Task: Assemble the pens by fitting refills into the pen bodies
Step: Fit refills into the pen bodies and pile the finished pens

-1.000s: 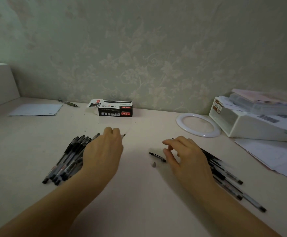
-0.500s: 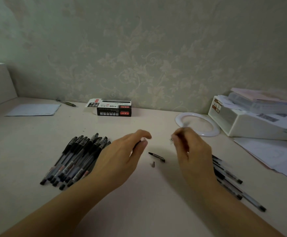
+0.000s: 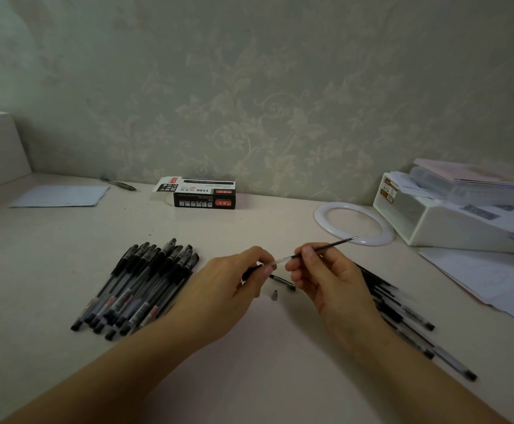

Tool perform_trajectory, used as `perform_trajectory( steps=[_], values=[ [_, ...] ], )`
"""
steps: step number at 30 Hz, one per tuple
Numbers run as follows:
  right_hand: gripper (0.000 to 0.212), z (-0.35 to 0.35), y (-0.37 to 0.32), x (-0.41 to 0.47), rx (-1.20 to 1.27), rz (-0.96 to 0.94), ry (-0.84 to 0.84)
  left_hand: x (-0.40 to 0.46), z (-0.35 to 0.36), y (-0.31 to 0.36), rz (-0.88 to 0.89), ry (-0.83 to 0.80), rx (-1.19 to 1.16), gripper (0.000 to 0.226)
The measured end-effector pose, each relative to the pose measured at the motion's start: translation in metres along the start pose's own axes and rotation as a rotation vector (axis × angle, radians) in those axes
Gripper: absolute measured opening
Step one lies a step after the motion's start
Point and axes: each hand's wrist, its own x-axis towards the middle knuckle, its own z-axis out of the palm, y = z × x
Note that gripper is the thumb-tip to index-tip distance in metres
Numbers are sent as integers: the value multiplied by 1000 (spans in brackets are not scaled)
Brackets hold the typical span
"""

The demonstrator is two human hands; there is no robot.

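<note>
The left hand (image 3: 234,283) grips a pen body (image 3: 257,268) above the table (image 3: 249,347), and the right hand (image 3: 326,270) pinches a refill (image 3: 326,246) whose clear end meets the left fingertips. A cap (image 3: 283,283) and tip (image 3: 275,295) lie beneath; capped pens (image 3: 139,286) lie left, loose pens (image 3: 408,316) right

Black-capped pens (image 3: 139,283), black-and-red box (image 3: 203,197), white ring (image 3: 353,223), pale floral-patterned wallpaper (image 3: 249,102).

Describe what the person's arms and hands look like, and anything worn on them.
Both forearms are bare up to the frame's edge, with no sleeves in view. The left hand and right hand wear no gloves, and no rings, watch or bracelet show. The fingernails look short and unpainted.
</note>
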Motion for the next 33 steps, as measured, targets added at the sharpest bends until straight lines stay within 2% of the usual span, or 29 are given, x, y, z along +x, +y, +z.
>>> perform_trajectory(
  steps=[2, 6, 9, 12, 15, 18, 21, 23, 29, 33],
  values=[
    [13, 2, 1, -2, -72, -8, -44, -1, 1, 1, 12, -4, -22, 20],
    [19, 9, -3, -7, -430, -121, -176, -1, 4, 1, 32, -4, -96, 15],
    [29, 4, -5, -7, -731, -177, -123, 0, 2, -1, 7, 19, -150, 19],
    [19, -3, -3, -6, -1061, -288, -131, 0, 0, -4, 15, 46, -136, 19],
    [10, -2, 2, -6, -1157, -330, -218, -1, 0, -3, 17, 19, -111, 19],
    [3, -2, 4, -5, -1089, -328, -179, -1, 0, -4, 25, 8, -76, 17],
    [8, -5, -2, -2, -716, -233, 16, -1, -1, -5, 17, -14, -36, 12],
    [8, -6, -5, 0, -506, -181, 79, -2, -1, -5, 8, -40, -24, 11],
    [12, -2, -1, -2, -453, -131, -91, -2, 0, -3, 27, -77, -16, 10],
    [15, -4, -1, -1, -471, -122, -138, -1, -1, -3, 11, -90, -34, 8]
  ],
)
